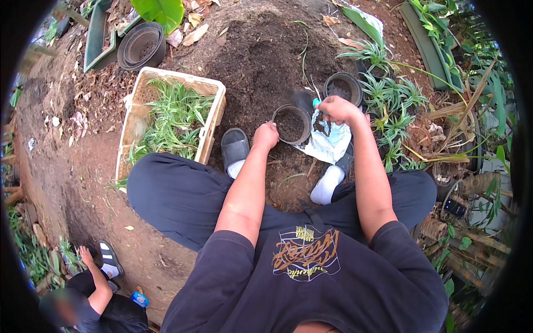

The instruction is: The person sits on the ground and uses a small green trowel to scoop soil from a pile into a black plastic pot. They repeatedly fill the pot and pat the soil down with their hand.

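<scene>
My left hand (266, 135) grips the left rim of a black plastic pot (292, 124) that holds dark soil. Just right of that pot, my right hand (339, 110) is closed on the green handle of a hand trowel (317, 103); its dark blade looks blurred, above the pot's right edge. A white plastic sheet (331, 143) with some soil on it lies under the right hand. Another black pot (344, 88) with soil stands behind. At the left, a cream plastic crate (204, 141) holds many green and white spider plants (177, 118).
Potted spider plants (393, 106) stand at the right. Nested black pots (141, 46) and a green planter (96, 41) are at the back left, a long green planter (433, 50) at the back right. Another person (95, 287) sits at the lower left.
</scene>
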